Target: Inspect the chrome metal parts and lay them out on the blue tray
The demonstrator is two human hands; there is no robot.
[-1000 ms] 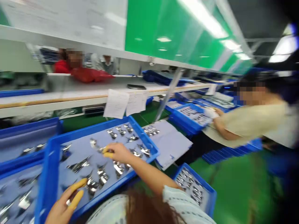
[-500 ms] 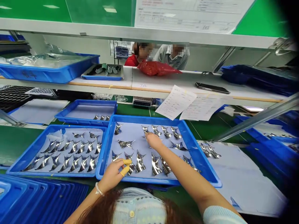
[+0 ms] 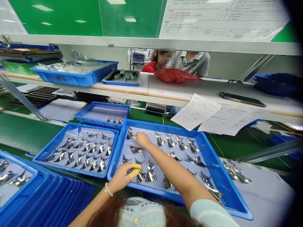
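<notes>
My right hand (image 3: pixel 142 139) reaches across a blue plastic tray (image 3: pixel 163 125), its fingertips close to a polished curved metal piece (image 3: pixel 129 133) near the far left corner. Several similar mirror-bright pieces (image 3: pixel 151 171) lie scattered on the tray's pale blue paper liner (image 3: pixel 123 151). My left hand (image 3: pixel 121 177) rests at the near edge, with yellow finger cots on two fingers. Those fingers lie beside a piece (image 3: pixel 141 176), and a bead bracelet circles the wrist. I cannot tell whether my right fingers grip anything.
A second blue tray (image 3: pixel 94 127) holds neat rows of pieces at left, with a smaller tray (image 3: pixel 101 103) behind it. Stacked blue trays (image 3: pixel 54 201) sit lower left. Papers (image 3: pixel 195 112), a phone (image 3: pixel 242 99) and a red bag (image 3: pixel 176 75) lie on the shelf; two people (image 3: pixel 177 61) stand beyond.
The view has swung from steeply tilted to nearly level. My right hand has moved farther left along the tray's far side, while my left hand stays at the near edge.
</notes>
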